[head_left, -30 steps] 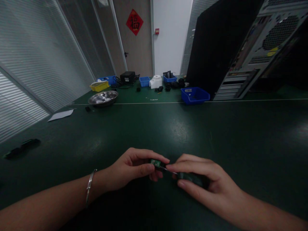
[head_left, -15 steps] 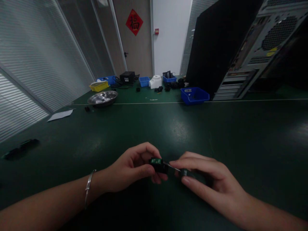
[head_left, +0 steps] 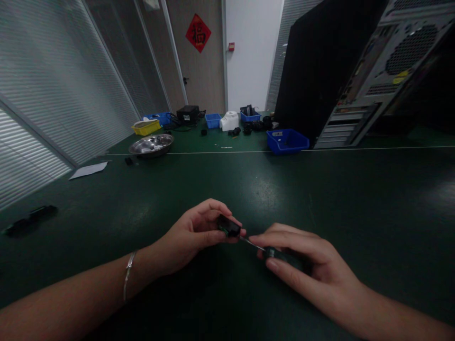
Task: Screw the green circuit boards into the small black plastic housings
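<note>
Between the thumb and fingers of my left hand [head_left: 194, 237] is a small black housing [head_left: 229, 226], with a bit of green showing at its lower left edge. My right hand [head_left: 305, 258] grips a screwdriver [head_left: 280, 255] by its dark handle. The thin metal shaft points left and up to the housing's right end. Whether its tip touches the housing or goes into it, I cannot tell. Both hands are held over the front of the green table [head_left: 199, 180].
At far left lie dark parts [head_left: 31, 219] and a white sheet [head_left: 88, 169]. Toward the back are a metal bowl [head_left: 152, 150], a yellow tray [head_left: 146, 128], a white device [head_left: 230, 122] and a blue bin [head_left: 288, 147]. A black computer case [head_left: 320, 66] stands at the right.
My left hand has moved up slightly and turned the housing, so its green board face no longer shows fully. The screwdriver in my right hand has hardly moved; more of its shaft shows.
</note>
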`<state>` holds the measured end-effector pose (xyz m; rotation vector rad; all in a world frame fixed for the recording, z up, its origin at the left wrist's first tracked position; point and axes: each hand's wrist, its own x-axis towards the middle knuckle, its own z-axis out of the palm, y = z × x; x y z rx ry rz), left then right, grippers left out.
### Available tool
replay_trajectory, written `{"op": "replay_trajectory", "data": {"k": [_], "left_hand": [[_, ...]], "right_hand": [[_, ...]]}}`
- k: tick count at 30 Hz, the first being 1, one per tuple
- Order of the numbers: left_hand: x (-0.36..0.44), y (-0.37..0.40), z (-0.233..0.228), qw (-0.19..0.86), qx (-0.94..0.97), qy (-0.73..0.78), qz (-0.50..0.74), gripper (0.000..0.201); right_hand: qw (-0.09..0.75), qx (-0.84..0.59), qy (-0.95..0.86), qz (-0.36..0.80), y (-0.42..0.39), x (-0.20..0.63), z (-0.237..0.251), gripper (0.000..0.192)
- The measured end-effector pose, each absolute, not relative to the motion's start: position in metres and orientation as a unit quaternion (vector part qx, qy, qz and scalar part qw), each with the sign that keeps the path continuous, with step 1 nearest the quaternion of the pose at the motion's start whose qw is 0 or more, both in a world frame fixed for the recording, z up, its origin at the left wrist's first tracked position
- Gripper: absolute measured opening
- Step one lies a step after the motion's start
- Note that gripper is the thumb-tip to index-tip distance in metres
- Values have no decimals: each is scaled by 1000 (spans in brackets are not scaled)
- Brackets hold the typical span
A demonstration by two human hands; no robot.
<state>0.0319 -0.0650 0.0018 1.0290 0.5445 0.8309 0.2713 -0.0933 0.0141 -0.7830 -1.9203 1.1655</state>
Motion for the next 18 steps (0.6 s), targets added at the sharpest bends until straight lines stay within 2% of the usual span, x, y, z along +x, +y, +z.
{"op": "replay_trajectory", "data": {"k": [3, 9, 14, 18], "left_hand": [[32, -65, 3, 761, 459, 266, 374, 29], [30, -67, 5, 737, 500, 276, 361, 23], [30, -70, 2, 712, 545, 279, 344, 36], [30, -73, 5, 664, 601, 298, 330, 21]], "right_hand": [[366, -313, -749, 456, -93, 271, 15, 34], [347, -325, -750, 459, -93, 271, 16, 30], [340, -324, -754, 460, -92, 271, 15, 31], [338, -331, -751, 462, -92, 271, 15, 30]]}}
